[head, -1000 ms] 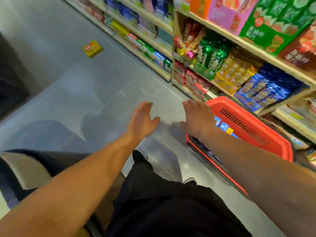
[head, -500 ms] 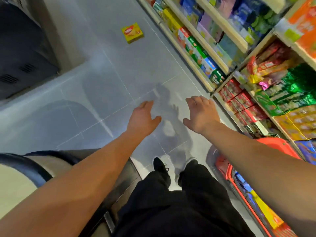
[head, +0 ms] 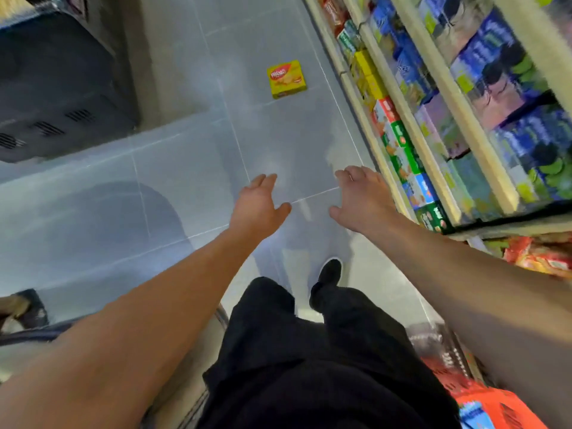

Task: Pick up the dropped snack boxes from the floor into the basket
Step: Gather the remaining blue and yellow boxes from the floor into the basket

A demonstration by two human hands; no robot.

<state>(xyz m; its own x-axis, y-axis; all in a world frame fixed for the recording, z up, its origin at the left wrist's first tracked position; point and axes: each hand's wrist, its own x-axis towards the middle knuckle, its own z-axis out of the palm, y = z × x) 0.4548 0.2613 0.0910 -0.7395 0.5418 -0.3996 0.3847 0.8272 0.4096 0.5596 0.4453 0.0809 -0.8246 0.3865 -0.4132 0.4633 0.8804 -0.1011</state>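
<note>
A yellow snack box [head: 286, 78] lies flat on the grey tiled floor ahead, close to the bottom shelf. My left hand [head: 258, 203] and my right hand [head: 360, 198] are stretched forward over the floor, well short of the box, fingers relaxed and holding nothing. The red basket [head: 495, 407] shows only as a corner at the bottom right, behind my right arm, with a blue packet inside.
Stocked shelves [head: 411, 128] of boxed snacks run along the right side of the aisle. A dark cabinet [head: 55, 88] stands at the upper left. My black-trousered legs and a shoe [head: 329, 272] are below my hands. Open floor lies between me and the box.
The view has swung left and forward along the aisle. The yellow box now appears nearer and more central; the basket has slid to the bottom right corner. Both hands stay open and empty.
</note>
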